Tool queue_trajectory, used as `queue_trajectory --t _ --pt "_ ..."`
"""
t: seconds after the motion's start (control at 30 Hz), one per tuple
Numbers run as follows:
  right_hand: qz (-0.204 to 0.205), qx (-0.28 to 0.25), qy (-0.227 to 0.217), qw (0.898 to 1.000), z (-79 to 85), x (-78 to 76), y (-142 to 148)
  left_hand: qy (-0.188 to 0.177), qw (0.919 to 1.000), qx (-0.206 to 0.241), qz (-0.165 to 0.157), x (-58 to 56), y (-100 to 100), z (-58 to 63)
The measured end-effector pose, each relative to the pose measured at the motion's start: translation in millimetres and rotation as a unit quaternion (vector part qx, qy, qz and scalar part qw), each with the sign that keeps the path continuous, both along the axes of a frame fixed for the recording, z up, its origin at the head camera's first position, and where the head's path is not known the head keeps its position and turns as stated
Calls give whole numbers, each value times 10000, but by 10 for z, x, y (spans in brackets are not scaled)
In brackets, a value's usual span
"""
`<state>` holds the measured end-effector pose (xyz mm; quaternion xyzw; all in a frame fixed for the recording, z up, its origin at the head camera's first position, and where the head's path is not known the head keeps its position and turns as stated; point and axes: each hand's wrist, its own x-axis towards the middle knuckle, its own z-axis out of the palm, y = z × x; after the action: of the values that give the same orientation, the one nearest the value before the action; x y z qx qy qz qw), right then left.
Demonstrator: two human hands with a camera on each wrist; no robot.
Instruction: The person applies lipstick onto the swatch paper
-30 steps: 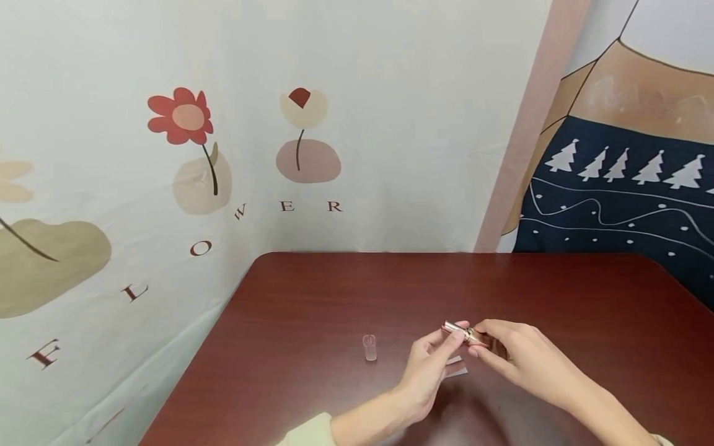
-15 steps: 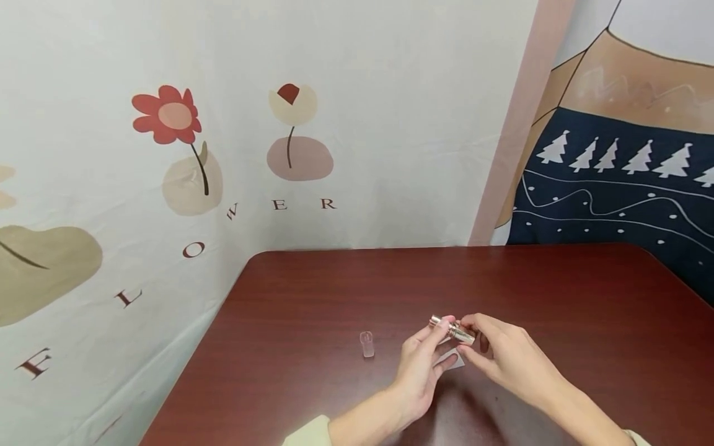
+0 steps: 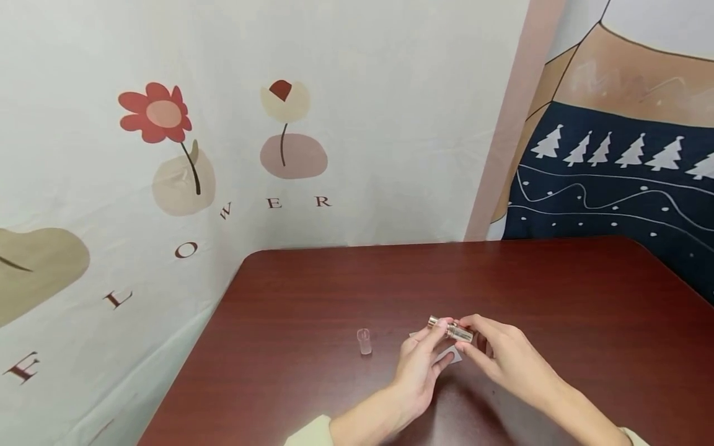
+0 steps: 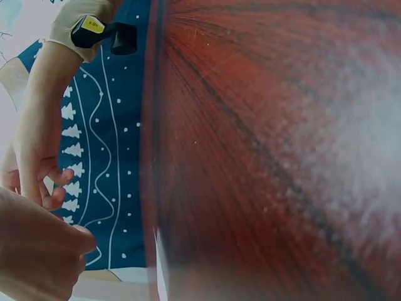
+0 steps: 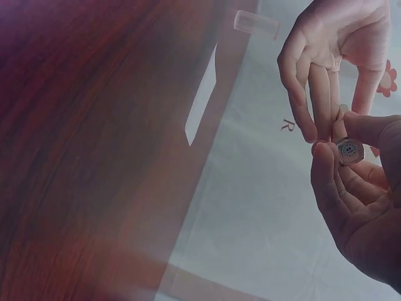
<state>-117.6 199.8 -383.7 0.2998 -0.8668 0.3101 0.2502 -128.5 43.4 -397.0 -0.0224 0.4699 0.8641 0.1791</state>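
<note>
A slim, shiny gold lipstick tube (image 3: 460,333) is held between both hands above the table. My left hand (image 3: 415,371) pinches its left end between thumb and fingers. At the other end, the thumb and fingertips of my right hand (image 3: 510,356) grip the tube from either side. The right wrist view shows the tube's round base (image 5: 349,150) with small print on it. In the left wrist view the tube is hidden behind the hands. A clear plastic cap-like piece (image 3: 364,342) stands on the table left of the hands.
A white paper or card (image 3: 454,355) lies on the dark red wooden table (image 3: 312,297), partly covered by the left hand. Behind the table hangs a pale cloth (image 3: 390,155) with printed flowers and letters, beside a dark blue cloth (image 3: 613,179) with white trees.
The tube has shifted slightly left in view with both hands, and more of its right part shows between the right fingers. The camera view has turned a little to the right.
</note>
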Motion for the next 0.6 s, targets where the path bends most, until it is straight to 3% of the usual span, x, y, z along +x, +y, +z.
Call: queue_trajectory --t 0.3,0.6 --pt "19 -103 -508 9987 -28 7 -5 31 9999 -34 108 3 12 -6" --pt "68 -240 -825 9963 -45 8 20 15 10000 -21 12 -11 19 -41"
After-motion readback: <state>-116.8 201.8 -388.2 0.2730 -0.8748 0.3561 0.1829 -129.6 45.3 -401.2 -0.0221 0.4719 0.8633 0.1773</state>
